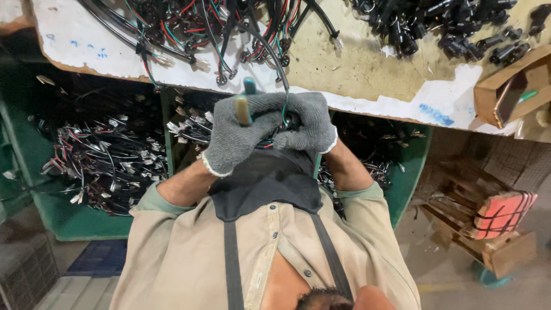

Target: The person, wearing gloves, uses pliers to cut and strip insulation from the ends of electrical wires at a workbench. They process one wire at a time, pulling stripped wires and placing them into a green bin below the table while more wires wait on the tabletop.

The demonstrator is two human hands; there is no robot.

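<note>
Left hand [234,138], grey knit glove, fist clenched round a tool [243,109] with tan and teal handles poking up out of the grip; looks like pliers or cutters, head hidden. Right hand [307,123], same fuzzy knit glove, white cuff edge, closed on a wire harness [279,74]: thin black, green and red leads that loop up from the fingers onto the bench [356,63]. Both hands pressed together, just below the bench's near edge, over the person's chest.

Harness end in the right hand is mostly hidden by the glove; can't tell what connector is on it.

Bench top is rough tan board, partly covered by torn white paper with blue scribbles. Upper left on it: tangled pile of wire harnesses [201,28], black sheathing, red/green/white cores, small white plugs at the ends. Upper right: heap of black cylindrical parts [459,28], glossy, stubby. Far right edge: open brown cardboard box [513,86].

Under the bench: green bins [86,224] full of more cut wire bundles [109,161], black with white terminal tips, messy.

Lower right on the concrete floor: cardboard scraps and an orange-red ribbed block [502,215] with black bands.

Person wears a beige button shirt, sleeves pushed up, dark apron with straps.
</note>
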